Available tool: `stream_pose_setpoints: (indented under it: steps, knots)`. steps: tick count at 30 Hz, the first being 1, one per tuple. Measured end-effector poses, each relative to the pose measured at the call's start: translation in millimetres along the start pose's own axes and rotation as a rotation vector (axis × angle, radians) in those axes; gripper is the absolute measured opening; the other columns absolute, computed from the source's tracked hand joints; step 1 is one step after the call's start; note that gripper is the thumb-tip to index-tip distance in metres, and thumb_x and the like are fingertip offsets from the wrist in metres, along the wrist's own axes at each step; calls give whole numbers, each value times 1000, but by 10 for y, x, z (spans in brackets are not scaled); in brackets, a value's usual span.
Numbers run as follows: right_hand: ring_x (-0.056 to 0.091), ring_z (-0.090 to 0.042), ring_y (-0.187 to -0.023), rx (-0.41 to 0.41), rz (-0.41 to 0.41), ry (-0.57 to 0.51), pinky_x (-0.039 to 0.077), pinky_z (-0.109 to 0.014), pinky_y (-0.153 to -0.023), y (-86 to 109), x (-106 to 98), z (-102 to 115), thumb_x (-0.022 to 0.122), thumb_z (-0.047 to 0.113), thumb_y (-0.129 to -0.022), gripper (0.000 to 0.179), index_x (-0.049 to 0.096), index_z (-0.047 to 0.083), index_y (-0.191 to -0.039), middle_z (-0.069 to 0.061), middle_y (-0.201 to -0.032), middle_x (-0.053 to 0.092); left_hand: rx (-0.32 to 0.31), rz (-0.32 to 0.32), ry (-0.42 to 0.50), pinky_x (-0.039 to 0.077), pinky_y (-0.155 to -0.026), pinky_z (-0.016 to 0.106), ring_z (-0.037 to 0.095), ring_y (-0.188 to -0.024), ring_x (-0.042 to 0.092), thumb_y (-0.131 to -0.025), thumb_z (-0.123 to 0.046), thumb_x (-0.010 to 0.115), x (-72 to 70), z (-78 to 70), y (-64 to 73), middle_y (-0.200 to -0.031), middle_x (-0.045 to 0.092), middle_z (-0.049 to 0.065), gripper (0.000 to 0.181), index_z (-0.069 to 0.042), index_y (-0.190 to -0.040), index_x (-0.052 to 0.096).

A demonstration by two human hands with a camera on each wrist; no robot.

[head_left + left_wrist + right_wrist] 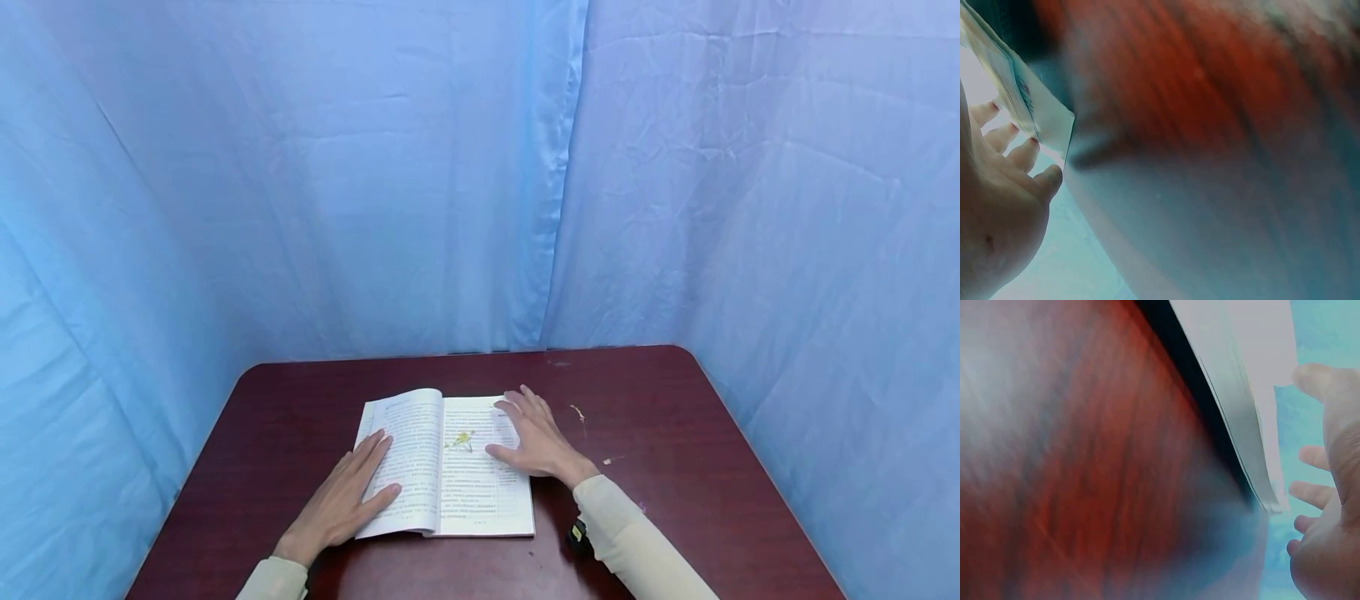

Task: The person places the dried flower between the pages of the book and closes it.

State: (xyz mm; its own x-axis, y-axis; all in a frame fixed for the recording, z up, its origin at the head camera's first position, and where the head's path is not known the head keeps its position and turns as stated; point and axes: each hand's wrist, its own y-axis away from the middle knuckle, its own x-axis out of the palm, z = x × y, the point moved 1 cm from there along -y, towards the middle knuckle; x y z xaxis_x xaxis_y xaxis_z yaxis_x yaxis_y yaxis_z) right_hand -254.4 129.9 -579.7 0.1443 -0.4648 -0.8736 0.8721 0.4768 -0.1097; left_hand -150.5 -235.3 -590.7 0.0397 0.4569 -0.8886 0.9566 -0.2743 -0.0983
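Dark red wood, with rounded far corners, makes up the one worktop (285, 433) across the lower half of the head view. One open book (408, 500) lies on it at the lower centre of the frame, its two facing pages covered in print, the left one bowing up toward the spine. One small yellow flower (462, 438) with thin stems lies on the right page, just beside the spine.

Two hands are at the book. At lower left, the left hand (341, 496) rests on the left page, its fingers extended and lying close together, the thumb apart. To the right of the flower, the right hand (538, 437) is over the outer edge of the right page, fingers spread apart and holding nothing; whether they touch the paper I cannot tell. Both arms wear pale sleeves (637, 533).

Right of the book lie two dried sprigs, an upper one (577, 412) and a lower one (610, 460), well apart from the flower. One purple speck (641, 507) shows beside the right sleeve, and one black object (579, 537) with a yellow mark sits under that wrist. Blue cloth (450, 167) fills the upper frame.
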Motion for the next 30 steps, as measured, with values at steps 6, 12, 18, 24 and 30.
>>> stream_pose_setpoints:
  steps: [6, 12, 18, 24, 30]
  knots:
    - [20, -52, -175, 55, 11, 10, 20, -71, -142, -55, -52, -114, 79, 47, -103, 83, 49, 8, -170, -24, -180, 40, 2, 0, -3, 42, -134, 65, 41, -170, 41, -112, -54, 65, 2, 3, 1, -186, 36, 12, 81, -12, -176, 40]
    - [23, -54, -174, 95, 48, -22, 23, -71, -141, -106, -83, -251, 78, 48, -104, 88, 43, 10, -174, -26, -181, 37, 5, -8, -7, 44, -133, 64, 41, -169, 41, -111, -54, 65, 10, -2, 4, -186, 37, 12, 81, -12, -176, 41]
    - [32, -50, -171, 119, 96, -45, 29, -69, -139, -132, -82, -323, 76, 49, -105, 91, 37, 10, -177, -24, -181, 40, 0, 7, 1, 43, -134, 63, 40, -170, 40, -111, -55, 65, 19, -5, -8, -187, 35, 11, 82, -13, -177, 39]
    - [35, -50, -170, 123, 106, -36, 31, -68, -139, -155, -91, -346, 76, 51, -105, 90, 37, 11, -177, -22, -180, 43, -14, 18, 3, 43, -134, 62, 39, -171, 39, -112, -56, 64, 22, -2, -12, -187, 33, 10, 83, -14, -178, 38]
    - [40, -48, -167, 112, 96, 20, 36, -69, -135, -167, -104, -353, 75, 52, -106, 86, 41, 14, -176, -21, -176, 48, -23, 27, 8, 43, -134, 62, 38, -172, 38, -112, -57, 64, 28, 1, -17, -188, 33, 10, 83, -15, -178, 37]
